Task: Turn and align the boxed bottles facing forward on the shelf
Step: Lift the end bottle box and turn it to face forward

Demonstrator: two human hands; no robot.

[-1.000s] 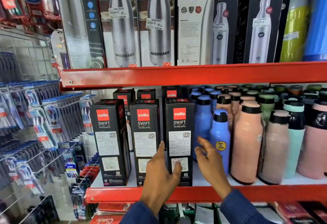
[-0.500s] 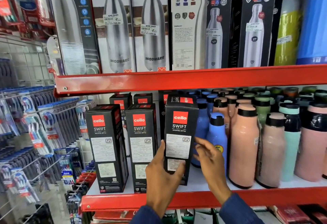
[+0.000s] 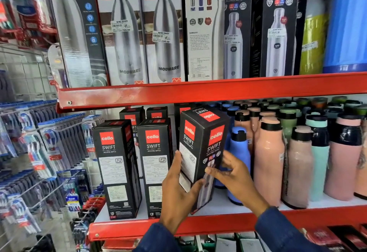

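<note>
Black Cello Swift bottle box (image 3: 200, 152) held up at the front of the lower red shelf (image 3: 198, 227), third in the front row, tilted with its top leaning right and back. It is turned corner-on: the label-text face shows on the left, the face with the bottle picture on the right, red cello logos on both and on the top flap. Cannot tell if its bottom corner touches the shelf board.

Left hand (image 3: 178, 194) grips the box low on the label face, fingers wrapped up its left edge, thumb across the front corner. Right hand (image 3: 236, 174) is on the picture face, fingers spread and curled loosely, fingertips touching the box; more a guiding touch than a full clamp. Dark blue denim-like sleeves on both arms.

Just left, two more Cello Swift boxes (image 3: 117, 168) (image 3: 156, 164) stand upright, label faces forward, apart from each other. More of the same boxes (image 3: 132, 115) behind them. Right of the held box: a blue bottle (image 3: 238, 158) partly behind the right hand, then peach bottles (image 3: 268, 160), a mint bottle (image 3: 317, 156), more rows behind.

Upper shelf (image 3: 208, 90) carries Modware steel bottle boxes (image 3: 166, 33) and larger Cello Swift boxes (image 3: 278, 25). Toothbrush packs (image 3: 45, 142) hang on pegs at far left.
</note>
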